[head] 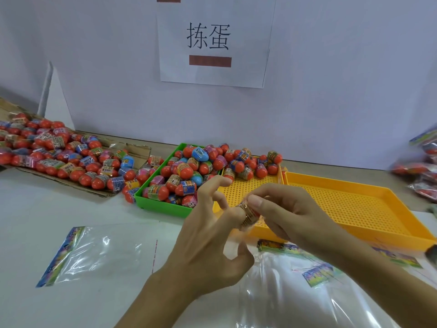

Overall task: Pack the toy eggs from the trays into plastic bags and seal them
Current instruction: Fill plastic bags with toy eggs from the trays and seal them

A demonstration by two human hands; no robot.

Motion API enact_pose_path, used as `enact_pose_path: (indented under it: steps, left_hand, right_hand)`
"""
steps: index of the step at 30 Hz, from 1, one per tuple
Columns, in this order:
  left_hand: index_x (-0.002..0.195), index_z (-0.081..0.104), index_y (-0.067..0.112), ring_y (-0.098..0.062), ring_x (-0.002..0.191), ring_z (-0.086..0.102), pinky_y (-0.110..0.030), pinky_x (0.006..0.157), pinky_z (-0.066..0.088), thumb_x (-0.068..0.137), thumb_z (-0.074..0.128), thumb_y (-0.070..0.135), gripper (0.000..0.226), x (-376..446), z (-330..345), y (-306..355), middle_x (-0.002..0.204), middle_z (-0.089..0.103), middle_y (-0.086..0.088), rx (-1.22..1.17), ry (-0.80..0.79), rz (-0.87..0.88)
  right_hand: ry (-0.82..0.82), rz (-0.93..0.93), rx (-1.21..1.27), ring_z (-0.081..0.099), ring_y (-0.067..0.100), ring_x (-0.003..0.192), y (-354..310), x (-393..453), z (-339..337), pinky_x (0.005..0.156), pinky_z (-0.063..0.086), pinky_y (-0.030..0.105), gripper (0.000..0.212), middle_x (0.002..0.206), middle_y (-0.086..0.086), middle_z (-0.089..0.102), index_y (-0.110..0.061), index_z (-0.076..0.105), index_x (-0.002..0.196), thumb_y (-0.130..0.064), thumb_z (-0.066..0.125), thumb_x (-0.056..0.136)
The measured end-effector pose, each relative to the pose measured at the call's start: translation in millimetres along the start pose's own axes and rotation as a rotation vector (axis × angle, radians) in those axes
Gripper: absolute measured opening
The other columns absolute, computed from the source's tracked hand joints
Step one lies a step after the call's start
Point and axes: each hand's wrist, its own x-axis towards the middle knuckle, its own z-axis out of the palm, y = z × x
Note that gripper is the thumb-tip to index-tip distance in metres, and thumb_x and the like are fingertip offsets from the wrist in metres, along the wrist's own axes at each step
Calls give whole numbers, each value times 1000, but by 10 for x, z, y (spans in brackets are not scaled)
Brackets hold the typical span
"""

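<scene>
Green tray [155, 205] heaped with toy eggs [186, 172], both hands' grip pinching one egg [248, 215].

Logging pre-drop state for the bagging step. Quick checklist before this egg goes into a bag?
1. Egg in hand: ok. The toy egg is pinched between the left hand and right hand.
2. Bag within reach: ok. A clear plastic bag lies right under the hands; a second bag lies flat to the left.
3. Bag mouth open: cannot tell, the film is too clear to read.
4. Egg supply: ok. The green tray is heaped.
5. Near yellow tray: ok, eggs only at its far end.
6. Right yellow tray: not ok as a source, no eggs.
</scene>
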Motion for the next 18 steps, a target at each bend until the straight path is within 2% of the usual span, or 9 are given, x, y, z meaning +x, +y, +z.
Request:
enact_pose_path:
  steps: [2,4,6,8,10,12,13,15,18]
  left_hand:
    - [102,41,28,-13,99,44,-24,61,43,65,68,28,46,-12,23,-16,138,26,-4,16,-7,9]
    - [105,40,30,-10,99,42,-24,58,46,65,67,30,48,-13,37,0,137,26,-3,14,-2,9]
    - [104,36,33,-9,99,43,-21,55,47,66,67,31,49,3,46,-4,135,25,-1,-29,19,-20]
    - [100,33,32,-8,99,45,-20,54,45,66,66,32,48,-24,38,11,132,25,1,-39,25,-30]
    - [98,32,31,-7,99,45,-16,55,40,66,65,32,46,-56,36,-6,129,25,2,11,32,32]
    - [97,34,28,-10,97,45,-14,55,36,64,65,36,46,-21,89,-10,128,26,1,36,26,65]
    - [94,36,26,-13,93,46,-12,56,34,59,65,40,47,27,100,-7,124,30,-2,41,51,2]
    - [86,40,22,-20,85,45,-8,59,30,48,62,46,50,119,114,-16,114,39,-5,3,167,-130]
    - [97,32,31,-2,92,45,-8,55,34,62,61,37,45,17,93,36,127,26,0,86,48,33]
  right_hand:
    - [-26,74,-52,65,-2,57,-26,3,-4,53,51,13,29,71,-9,73,-17,66,102,-42,57,91]
    - [-17,156,-142,72,9,73,-20,5,-34,68,60,31,34,82,-4,77,-30,61,101,-55,62,78]
    - [-80,201,-144,71,12,72,-40,6,-84,62,55,24,29,88,-3,77,-34,59,97,-52,69,78]
    - [-189,183,-175,66,8,64,-85,7,-136,58,48,16,14,95,-6,75,-39,65,97,-41,72,86]
    - [-285,138,-259,52,7,56,-128,-1,-165,54,41,17,14,105,-11,71,-43,70,103,-37,68,91]
    - [-383,122,-331,47,6,59,-142,-8,-159,57,39,19,19,114,-18,65,-40,72,111,-38,64,94]
    - [-425,124,-351,51,0,63,-153,-11,-147,60,41,16,21,113,-22,64,-36,72,114,-39,63,95]
    - [-469,145,-352,58,-7,70,-160,-7,-131,63,42,10,26,94,-29,66,-31,70,117,-42,61,94]
    - [-468,191,-324,56,-6,63,-179,16,-127,61,39,9,25,83,-29,65,-40,65,111,-52,57,90]
